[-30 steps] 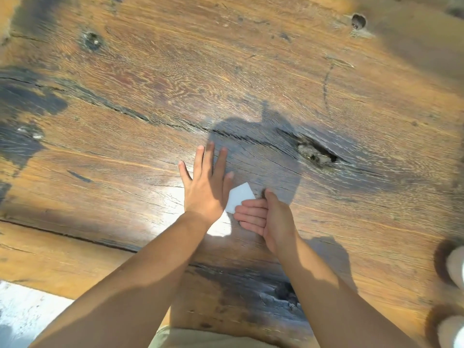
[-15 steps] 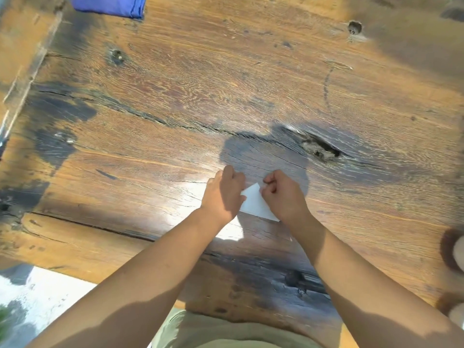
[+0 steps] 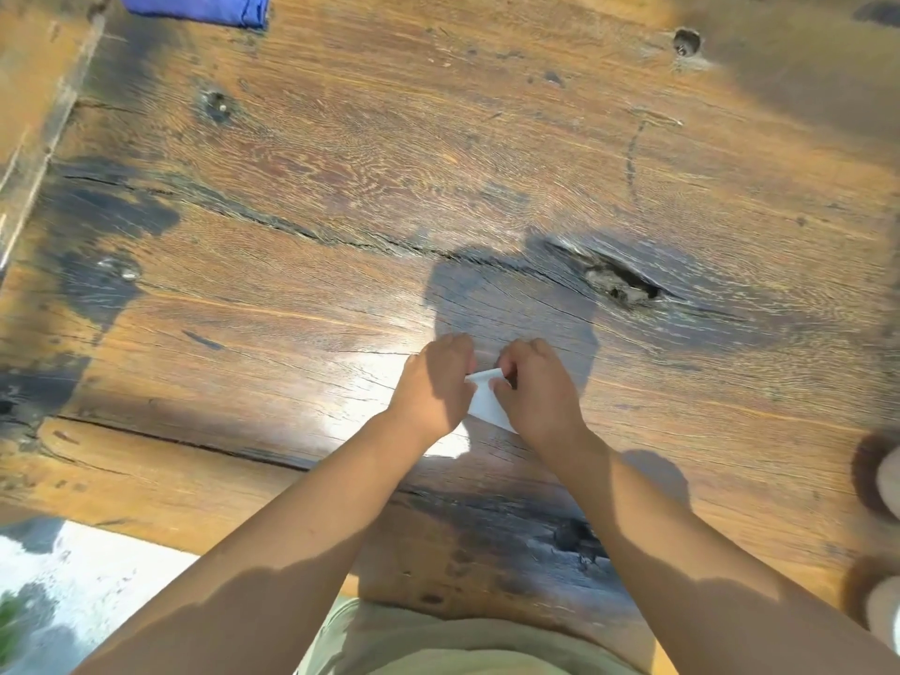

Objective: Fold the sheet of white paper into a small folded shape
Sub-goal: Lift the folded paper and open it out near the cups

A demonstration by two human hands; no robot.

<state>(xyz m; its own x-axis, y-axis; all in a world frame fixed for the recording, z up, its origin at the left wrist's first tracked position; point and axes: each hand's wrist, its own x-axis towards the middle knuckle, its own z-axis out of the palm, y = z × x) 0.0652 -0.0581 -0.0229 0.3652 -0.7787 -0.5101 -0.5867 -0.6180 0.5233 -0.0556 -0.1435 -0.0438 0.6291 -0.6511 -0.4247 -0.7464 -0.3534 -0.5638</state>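
Note:
A small folded piece of white paper [image 3: 483, 400] lies on the wooden table [image 3: 341, 187], near its front edge, between my two hands. My left hand [image 3: 436, 382] is curled over the paper's left side, fingers pinching its top edge. My right hand [image 3: 533, 384] is curled over its right side, fingertips closed on the same top edge. Only a narrow white wedge of the paper shows between the hands; the rest is hidden under them.
A blue cloth [image 3: 199, 7] lies at the table's far left edge. A dark knot hole [image 3: 621, 285] sits beyond my right hand. Two white rounded objects [image 3: 889, 484] show at the right border. Pale ground [image 3: 73, 577] lies below the table's front left edge.
My left hand went from flat with spread fingers to curled on the paper. My right hand turned from resting sideways to pinching. Both hands closed in on the paper's top edge.

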